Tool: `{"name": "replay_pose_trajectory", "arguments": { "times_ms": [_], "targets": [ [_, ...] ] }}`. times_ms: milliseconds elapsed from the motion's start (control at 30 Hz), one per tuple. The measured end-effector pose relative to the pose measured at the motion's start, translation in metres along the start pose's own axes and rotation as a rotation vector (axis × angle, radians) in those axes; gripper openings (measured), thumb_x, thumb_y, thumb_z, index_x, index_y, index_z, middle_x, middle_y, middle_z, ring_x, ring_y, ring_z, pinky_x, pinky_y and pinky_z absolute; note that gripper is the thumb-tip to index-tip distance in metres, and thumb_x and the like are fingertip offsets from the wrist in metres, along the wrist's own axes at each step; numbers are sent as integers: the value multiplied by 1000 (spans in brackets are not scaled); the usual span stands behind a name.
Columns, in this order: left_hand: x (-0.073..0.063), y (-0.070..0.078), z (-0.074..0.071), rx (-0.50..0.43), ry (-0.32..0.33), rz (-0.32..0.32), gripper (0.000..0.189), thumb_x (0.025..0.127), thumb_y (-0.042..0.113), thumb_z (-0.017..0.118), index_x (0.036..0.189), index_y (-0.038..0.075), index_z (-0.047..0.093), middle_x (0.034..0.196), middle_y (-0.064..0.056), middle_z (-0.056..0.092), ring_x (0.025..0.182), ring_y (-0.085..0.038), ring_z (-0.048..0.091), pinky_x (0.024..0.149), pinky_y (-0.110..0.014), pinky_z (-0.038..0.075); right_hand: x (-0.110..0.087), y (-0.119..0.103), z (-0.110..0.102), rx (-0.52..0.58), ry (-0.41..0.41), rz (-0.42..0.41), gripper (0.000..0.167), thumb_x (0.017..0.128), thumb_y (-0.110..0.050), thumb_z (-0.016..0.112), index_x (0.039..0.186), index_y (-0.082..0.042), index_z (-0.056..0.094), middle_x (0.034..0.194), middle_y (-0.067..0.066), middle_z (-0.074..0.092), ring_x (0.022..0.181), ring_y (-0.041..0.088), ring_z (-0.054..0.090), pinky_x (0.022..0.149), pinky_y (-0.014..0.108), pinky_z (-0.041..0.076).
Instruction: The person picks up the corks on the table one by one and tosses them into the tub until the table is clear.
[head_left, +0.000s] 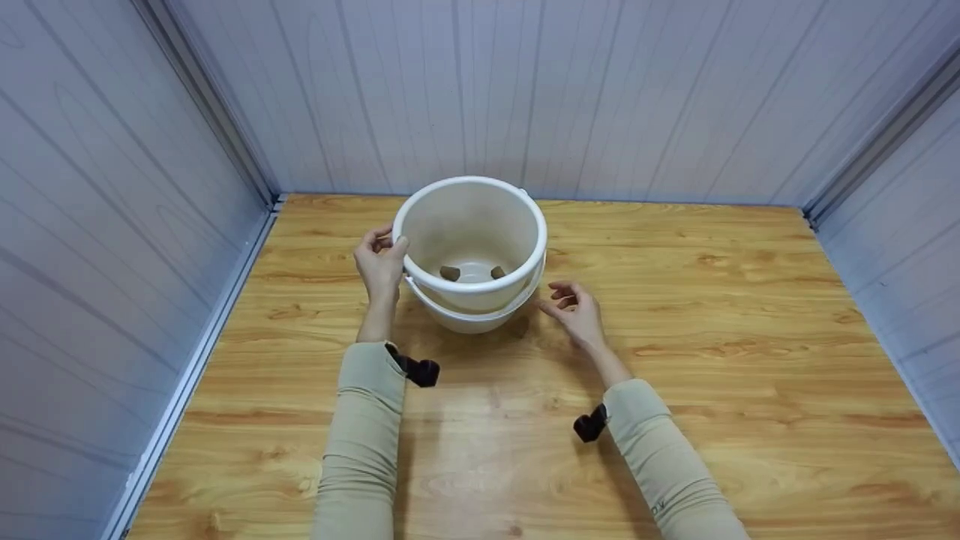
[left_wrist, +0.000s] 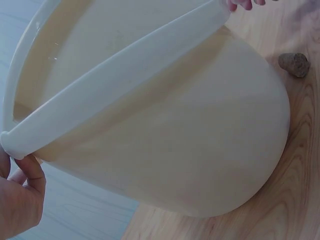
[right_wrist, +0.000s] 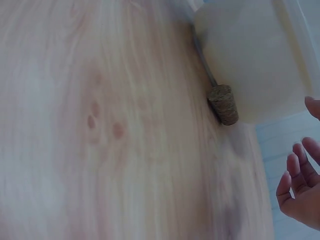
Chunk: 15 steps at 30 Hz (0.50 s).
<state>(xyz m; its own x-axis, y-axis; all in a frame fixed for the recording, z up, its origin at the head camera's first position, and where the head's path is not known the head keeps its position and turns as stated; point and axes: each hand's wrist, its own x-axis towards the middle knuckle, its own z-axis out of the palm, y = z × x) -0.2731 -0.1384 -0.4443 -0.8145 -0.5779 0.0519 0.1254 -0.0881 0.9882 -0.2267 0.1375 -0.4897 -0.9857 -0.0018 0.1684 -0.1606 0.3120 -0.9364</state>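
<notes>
A white bucket [head_left: 474, 301] stands on the wood-grain surface, its handle [head_left: 480, 316] hanging down on the near side. My left hand [head_left: 381, 262] grips the rim at the left, thumb over the edge and fingers outside; the left wrist view shows these fingers [left_wrist: 31, 175] at the rim. Two brown cork-like pieces [head_left: 450, 273] lie at the bottom inside. Off the bucket's right side is my right hand [head_left: 576, 313], fingers loosely bent and holding nothing. A cork stopper [right_wrist: 223, 105] lies on the surface close against the bucket's base.
Pale panelled walls [head_left: 495, 97] rise behind and on both sides of the wood-grain surface [head_left: 750, 360]. A metal strip [head_left: 202, 360] runs along the left edge. Small black cameras [head_left: 421, 372] are strapped at both sleeve cuffs.
</notes>
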Motion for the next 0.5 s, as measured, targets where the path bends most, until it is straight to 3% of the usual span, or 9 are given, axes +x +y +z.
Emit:
{"name": "replay_pose_trajectory", "arguments": {
  "times_ms": [300,500],
  "targets": [
    [0,0,0,6,9,-21,24,75,-12,59,98,-11,66,67,-1,53,58,-6,50,50,-15,44,9,47,12,24,-63,66,41,79,5,74,113,19,55,101,32,55,91,44,51,75,28,42],
    [0,1,0,3,0,-17,24,75,-11,59,99,-11,65,68,-1,53,58,-6,50,48,-15,43,9,57,17,-11,-87,52,41,77,1,77,111,15,58,98,25,59,89,38,55,73,25,42]
  ]
}}
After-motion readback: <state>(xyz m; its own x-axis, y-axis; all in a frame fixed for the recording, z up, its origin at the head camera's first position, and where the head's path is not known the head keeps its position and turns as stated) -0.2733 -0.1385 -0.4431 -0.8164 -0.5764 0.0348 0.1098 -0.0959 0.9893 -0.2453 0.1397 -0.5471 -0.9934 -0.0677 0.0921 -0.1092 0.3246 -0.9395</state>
